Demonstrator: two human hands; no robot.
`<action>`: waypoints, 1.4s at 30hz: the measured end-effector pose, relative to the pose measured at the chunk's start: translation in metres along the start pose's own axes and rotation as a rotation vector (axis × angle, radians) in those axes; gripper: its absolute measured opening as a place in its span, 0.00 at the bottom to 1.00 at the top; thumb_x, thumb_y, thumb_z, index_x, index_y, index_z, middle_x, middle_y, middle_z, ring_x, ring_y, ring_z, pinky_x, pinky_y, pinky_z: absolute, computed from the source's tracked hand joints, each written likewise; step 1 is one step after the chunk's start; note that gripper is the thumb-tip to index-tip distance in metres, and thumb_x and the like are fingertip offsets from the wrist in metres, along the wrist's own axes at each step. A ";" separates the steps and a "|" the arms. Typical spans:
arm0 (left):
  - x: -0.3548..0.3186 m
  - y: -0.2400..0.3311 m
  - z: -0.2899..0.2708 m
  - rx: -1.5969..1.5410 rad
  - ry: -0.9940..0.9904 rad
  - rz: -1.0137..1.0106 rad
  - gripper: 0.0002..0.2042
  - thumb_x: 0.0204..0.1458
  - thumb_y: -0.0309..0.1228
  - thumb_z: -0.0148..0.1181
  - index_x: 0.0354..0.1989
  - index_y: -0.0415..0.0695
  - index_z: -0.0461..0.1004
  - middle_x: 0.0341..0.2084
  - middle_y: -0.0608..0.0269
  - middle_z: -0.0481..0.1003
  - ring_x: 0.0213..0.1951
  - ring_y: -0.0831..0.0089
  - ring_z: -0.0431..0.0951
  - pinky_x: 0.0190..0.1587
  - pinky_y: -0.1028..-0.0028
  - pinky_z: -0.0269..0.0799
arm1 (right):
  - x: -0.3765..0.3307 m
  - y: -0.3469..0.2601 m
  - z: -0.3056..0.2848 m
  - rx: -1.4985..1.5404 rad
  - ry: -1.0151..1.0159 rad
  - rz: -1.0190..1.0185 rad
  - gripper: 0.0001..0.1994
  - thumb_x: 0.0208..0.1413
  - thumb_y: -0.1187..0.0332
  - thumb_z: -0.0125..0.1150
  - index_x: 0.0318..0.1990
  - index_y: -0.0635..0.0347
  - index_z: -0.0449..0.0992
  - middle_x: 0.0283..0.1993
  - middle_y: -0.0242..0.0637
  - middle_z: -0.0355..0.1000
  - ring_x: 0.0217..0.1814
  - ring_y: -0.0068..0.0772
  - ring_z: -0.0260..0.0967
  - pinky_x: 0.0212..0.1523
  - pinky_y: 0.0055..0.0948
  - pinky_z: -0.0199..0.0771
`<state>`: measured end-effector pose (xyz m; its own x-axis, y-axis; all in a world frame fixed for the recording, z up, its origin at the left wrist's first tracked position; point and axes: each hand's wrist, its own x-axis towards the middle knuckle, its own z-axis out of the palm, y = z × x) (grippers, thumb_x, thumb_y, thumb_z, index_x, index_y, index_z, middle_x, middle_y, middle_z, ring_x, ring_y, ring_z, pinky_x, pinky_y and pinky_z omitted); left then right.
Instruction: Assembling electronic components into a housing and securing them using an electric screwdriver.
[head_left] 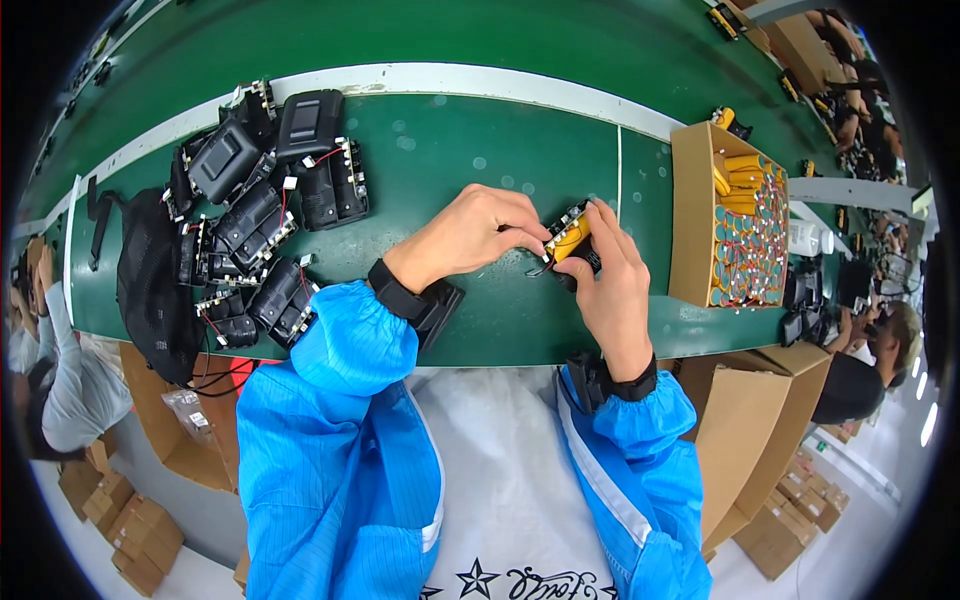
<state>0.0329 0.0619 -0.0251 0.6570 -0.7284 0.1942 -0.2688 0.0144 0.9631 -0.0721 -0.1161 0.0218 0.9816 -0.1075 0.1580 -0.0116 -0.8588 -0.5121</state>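
Note:
My right hand [613, 285] grips a small black plastic housing [580, 272] with a yellow cylindrical battery [569, 238] lying in it. A strip with light contacts runs along the housing's far side, and the unit sits tilted just over the table. At its left end my left hand [478, 232] has thumb and fingers pinched together, close to a small white part and a dark wire. Whatever lies between those fingertips is too small to make out. Both wrists wear black bands below blue sleeves.
Several black housings [262, 222] with wires and circuit strips are piled on the green table [440, 140], left, beside a black mesh bag [158, 285]. A cardboard box [690, 215] of yellow batteries stands right. Open cartons [745, 430] flank me below the edge. Other people work at both sides.

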 end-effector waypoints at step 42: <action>-0.007 -0.010 0.012 0.121 0.063 0.106 0.12 0.38 0.23 0.71 0.34 0.41 0.81 0.31 0.59 0.72 0.39 0.57 0.75 0.43 0.61 0.73 | 0.012 -0.021 -0.003 -0.064 -0.095 0.055 0.21 0.36 0.73 0.74 0.43 0.62 0.80 0.62 0.60 0.68 0.49 0.44 0.79 0.46 0.31 0.79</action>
<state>0.0224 0.0585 -0.0379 0.6626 -0.6824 0.3086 -0.4191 0.0037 0.9079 -0.0612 -0.1008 0.0373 0.9927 -0.1100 0.0487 -0.0751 -0.8833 -0.4627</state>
